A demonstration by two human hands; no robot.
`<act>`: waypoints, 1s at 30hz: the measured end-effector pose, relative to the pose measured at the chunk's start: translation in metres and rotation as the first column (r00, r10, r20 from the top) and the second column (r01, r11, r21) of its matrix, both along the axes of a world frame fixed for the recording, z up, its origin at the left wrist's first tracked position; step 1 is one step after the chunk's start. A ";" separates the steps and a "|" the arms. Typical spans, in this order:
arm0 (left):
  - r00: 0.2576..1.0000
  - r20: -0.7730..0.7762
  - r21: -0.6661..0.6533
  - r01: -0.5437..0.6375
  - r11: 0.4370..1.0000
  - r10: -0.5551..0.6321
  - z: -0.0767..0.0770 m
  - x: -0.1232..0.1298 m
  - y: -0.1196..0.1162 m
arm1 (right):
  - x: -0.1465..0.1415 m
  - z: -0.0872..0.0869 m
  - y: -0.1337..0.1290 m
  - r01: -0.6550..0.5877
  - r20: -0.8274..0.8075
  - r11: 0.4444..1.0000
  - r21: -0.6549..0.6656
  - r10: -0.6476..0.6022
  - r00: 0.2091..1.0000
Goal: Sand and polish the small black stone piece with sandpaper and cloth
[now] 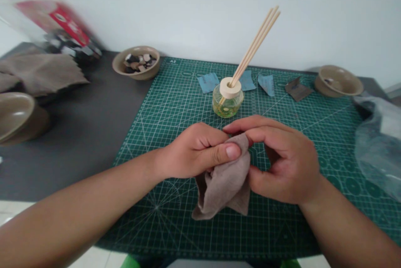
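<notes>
One cloth (pixel 226 180) between both hands (pixel 200 151).

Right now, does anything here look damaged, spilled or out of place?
Mostly no, and no spill shows. The small brown piece on the green mat is creased with a corner sticking up, and the cloth at far left has a ragged edge.

You see a green mat (pixel 175 122) with white grid lines, a grey-brown cloth (pixel 228 180), pale blue packets (pixel 208 82) and tan bowls (pixel 338 81).
</notes>
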State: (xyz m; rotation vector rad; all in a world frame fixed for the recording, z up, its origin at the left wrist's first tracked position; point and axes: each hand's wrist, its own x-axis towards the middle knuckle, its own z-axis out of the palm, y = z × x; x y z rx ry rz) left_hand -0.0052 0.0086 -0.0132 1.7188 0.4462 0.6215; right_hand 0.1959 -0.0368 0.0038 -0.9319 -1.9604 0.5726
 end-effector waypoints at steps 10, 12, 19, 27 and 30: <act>0.998 -0.060 -0.306 -0.034 0.951 0.016 0.006 -0.003 -0.003 | 0.003 0.002 0.002 0.001 -0.087 1.000 -0.008 -0.002 0.996; 0.998 -0.054 -0.345 -0.031 0.938 0.014 0.006 -0.002 -0.003 | 0.004 0.002 0.002 -0.010 -0.095 1.000 0.007 0.011 0.995; 0.997 -0.012 -0.355 -0.078 0.932 0.079 0.004 0.001 -0.001 | 0.005 -0.003 0.003 -0.011 -0.187 1.000 0.026 0.016 0.982; 0.989 0.035 -0.430 -0.114 0.896 0.143 -0.005 -0.005 0.002 | 0.007 -0.002 0.000 -0.030 -0.315 0.993 -0.114 -0.008 0.949; 0.982 0.034 -0.440 -0.151 0.885 0.185 -0.006 -0.005 0.001 | 0.012 -0.002 0.007 -0.160 -0.534 0.940 -0.303 -0.028 0.845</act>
